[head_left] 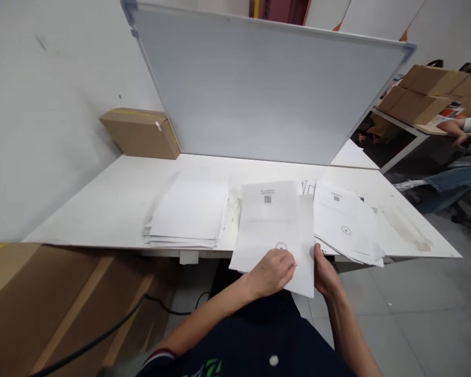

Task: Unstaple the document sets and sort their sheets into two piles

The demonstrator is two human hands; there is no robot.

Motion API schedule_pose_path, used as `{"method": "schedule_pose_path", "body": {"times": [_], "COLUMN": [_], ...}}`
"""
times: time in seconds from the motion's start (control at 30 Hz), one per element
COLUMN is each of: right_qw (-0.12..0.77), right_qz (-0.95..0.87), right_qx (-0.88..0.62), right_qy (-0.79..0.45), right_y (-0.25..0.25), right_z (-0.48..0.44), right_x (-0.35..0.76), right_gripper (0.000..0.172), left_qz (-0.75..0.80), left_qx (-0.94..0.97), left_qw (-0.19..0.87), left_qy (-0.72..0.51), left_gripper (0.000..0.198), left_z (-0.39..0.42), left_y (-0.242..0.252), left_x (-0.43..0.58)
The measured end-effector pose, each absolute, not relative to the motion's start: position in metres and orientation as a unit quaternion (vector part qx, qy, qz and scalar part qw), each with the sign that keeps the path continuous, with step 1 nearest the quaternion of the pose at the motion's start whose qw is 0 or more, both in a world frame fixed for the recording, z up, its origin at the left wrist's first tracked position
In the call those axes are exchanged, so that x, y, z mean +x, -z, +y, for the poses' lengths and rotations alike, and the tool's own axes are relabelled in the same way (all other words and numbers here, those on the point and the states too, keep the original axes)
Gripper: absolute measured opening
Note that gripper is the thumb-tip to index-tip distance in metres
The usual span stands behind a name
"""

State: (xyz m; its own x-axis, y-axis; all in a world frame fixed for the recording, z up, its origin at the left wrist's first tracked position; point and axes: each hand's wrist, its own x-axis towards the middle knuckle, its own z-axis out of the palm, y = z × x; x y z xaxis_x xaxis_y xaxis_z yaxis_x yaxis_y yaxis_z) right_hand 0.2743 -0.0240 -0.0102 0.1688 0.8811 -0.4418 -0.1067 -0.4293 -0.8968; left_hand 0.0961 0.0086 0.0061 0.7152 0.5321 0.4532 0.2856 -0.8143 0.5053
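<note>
A printed sheet (pixel 269 217) with a square code and a round stamp lies over the table's front edge, directly in front of me. Beneath it another sheet (pixel 306 235) sticks out to the right and hangs past the edge. My left hand (pixel 272 271) is closed at the top sheet's lower right part, its fingertips pinching the paper and partly covering the stamp. My right hand (pixel 324 272) grips the right edge of the lower sheet, thumb on top and fingers hidden behind. To the right lies a spread pile of printed sheets (pixel 345 220); to the left, a stack of blank-looking paper (pixel 190 204).
A large whiteboard (pixel 251 89) leans at the back of the white table (pixel 113 204). Beside it stands a cardboard box (pixel 141 133). A black cable (pixel 102 335) runs at lower left past cardboard. Another person's arm (pixel 461 128) shows at right near stacked boxes (pixel 427 94).
</note>
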Motion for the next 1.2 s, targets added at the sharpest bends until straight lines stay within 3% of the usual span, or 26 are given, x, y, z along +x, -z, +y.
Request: {"method": "schedule_pose_path", "body": {"times": [0.1,0.23,0.4,0.5,0.57,0.63,0.8,1.0,1.2], "right_qw": [0.447,0.409,0.377,0.406,0.441,0.462,0.438,0.415,0.495], "right_qz": [-0.347,-0.403,-0.401,-0.371,-0.379,-0.418,-0.517,-0.486,-0.486], "right_qx": [-0.606,-0.661,-0.724,-0.743,-0.737,-0.712,-0.628,-0.652,-0.604], "right_qy": [-0.559,-0.483,-0.416,-0.38,-0.345,-0.325,-0.383,-0.409,-0.393], "right_y": [0.021,0.019,-0.026,-0.052,-0.061,-0.064,-0.075,-0.107,-0.122], "right_z": [-0.022,-0.022,-0.032,-0.025,-0.006,0.024,0.11,0.165,0.167], "right_x": [0.272,0.283,0.314,0.328,0.326,0.314,0.268,0.232,0.227], "right_gripper": [0.058,0.041,0.035,0.032,0.031,0.03,0.033,0.045,0.049], "left_qz": [0.211,0.214,0.475,0.508,0.463,0.396,0.351,0.423,0.491], "left_qx": [0.924,0.903,0.698,0.602,0.57,0.547,0.472,0.443,0.49], "left_qw": [0.183,0.215,0.304,0.393,0.477,0.562,0.651,0.601,0.53], "left_qy": [-0.261,-0.303,-0.441,-0.475,-0.483,-0.478,-0.48,-0.513,-0.487], "left_gripper": [0.017,0.024,0.024,0.048,0.069,0.078,0.05,0.032,0.027], "left_z": [-0.003,0.006,0.052,0.087,0.112,0.137,0.184,0.196,0.171], "left_y": [0.014,0.014,-0.007,-0.021,-0.033,-0.047,-0.083,-0.123,-0.147], "left_x": [0.114,0.102,0.051,0.033,0.029,0.025,0.0,-0.018,-0.017]}}
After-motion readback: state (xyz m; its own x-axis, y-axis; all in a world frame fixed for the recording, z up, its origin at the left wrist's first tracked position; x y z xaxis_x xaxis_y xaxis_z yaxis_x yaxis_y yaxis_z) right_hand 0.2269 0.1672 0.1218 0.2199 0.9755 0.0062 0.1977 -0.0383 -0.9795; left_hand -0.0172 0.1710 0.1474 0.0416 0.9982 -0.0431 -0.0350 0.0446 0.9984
